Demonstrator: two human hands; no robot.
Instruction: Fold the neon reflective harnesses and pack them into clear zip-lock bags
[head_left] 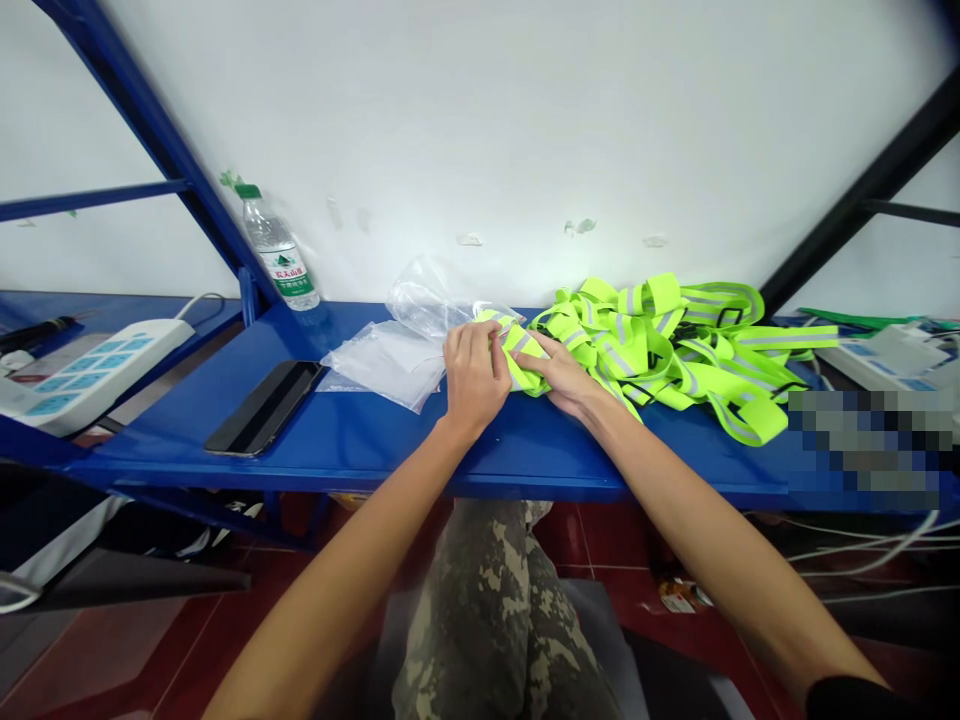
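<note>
Both my hands are on a folded neon-yellow reflective strap [531, 352] with silver stripes, low over the blue shelf. My left hand [474, 372] curls its fingers round the strap's left end. From the right, my right hand [564, 378] grips it with the thumb across the front; some fingers are hidden behind. A tangled heap of similar reflective straps [637, 335] with black buckles lies just right of my hands. Clear plastic bags [390, 362] lie flat to the left of my left hand, and a crumpled clear bag [431, 298] sits behind them.
A black phone [264, 408] lies at the left of the blue shelf [390, 455]. Behind it a water bottle [279, 250] leans by the wall. A white power strip [97, 370] is further left. Blue frame bars [161, 120] rise at the left, a dark bar [862, 205] at the right.
</note>
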